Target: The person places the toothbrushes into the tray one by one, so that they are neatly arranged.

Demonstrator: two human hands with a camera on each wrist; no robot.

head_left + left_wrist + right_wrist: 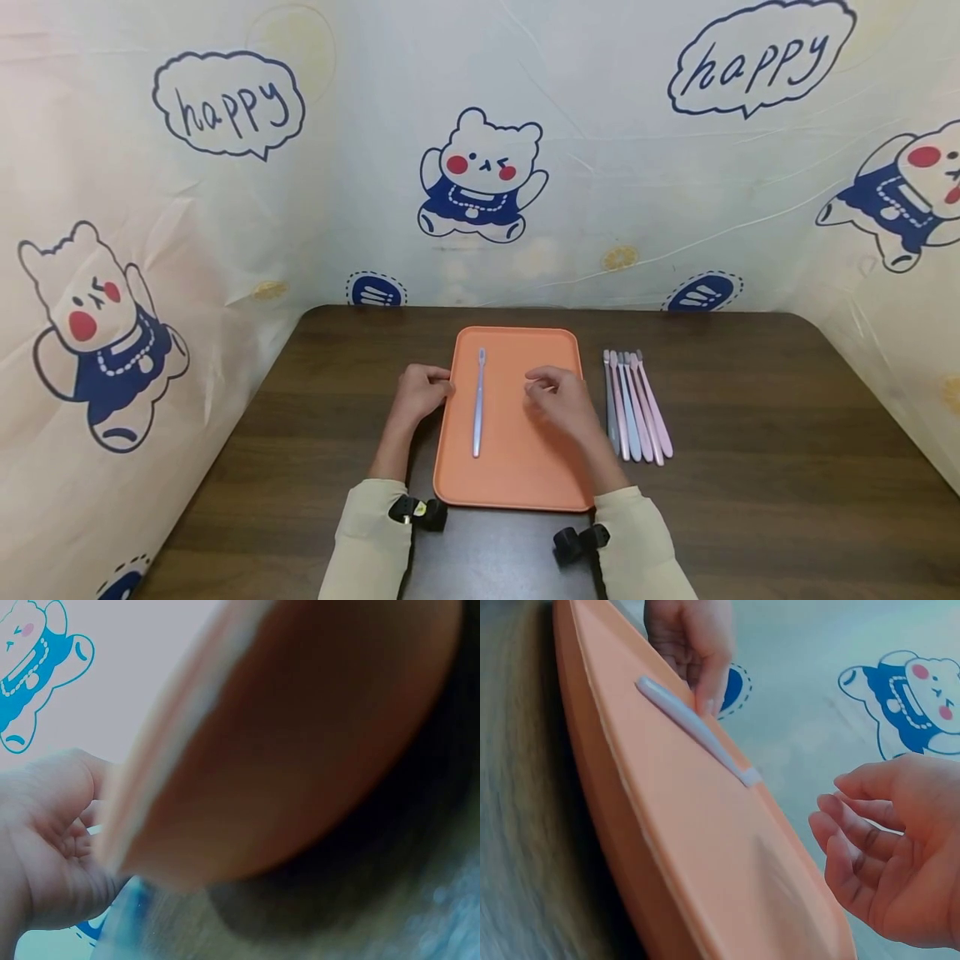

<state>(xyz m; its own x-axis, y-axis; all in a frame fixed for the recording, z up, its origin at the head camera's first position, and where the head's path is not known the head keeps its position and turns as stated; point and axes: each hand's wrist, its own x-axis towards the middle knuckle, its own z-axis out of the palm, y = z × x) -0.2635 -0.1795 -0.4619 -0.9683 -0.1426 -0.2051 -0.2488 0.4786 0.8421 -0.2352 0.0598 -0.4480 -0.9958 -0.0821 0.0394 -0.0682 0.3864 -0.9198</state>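
An orange tray lies on the table with one light blue toothbrush on its left half, bristle end away from me. At the tray's left rim, my left hand holds the edge between thumb and curled fingers; the left wrist view partly hides this contact. My right hand hovers above the right half of the tray. Its fingers are loosely bent with nothing between them, as the right wrist view also shows. Right of the tray, several toothbrushes in pink, blue and grey lie side by side.
The dark wooden table extends on both sides of the tray. Behind it hangs a pale sheet with printed bears and the word "happy". Both sleeves carry small black wrist cameras.
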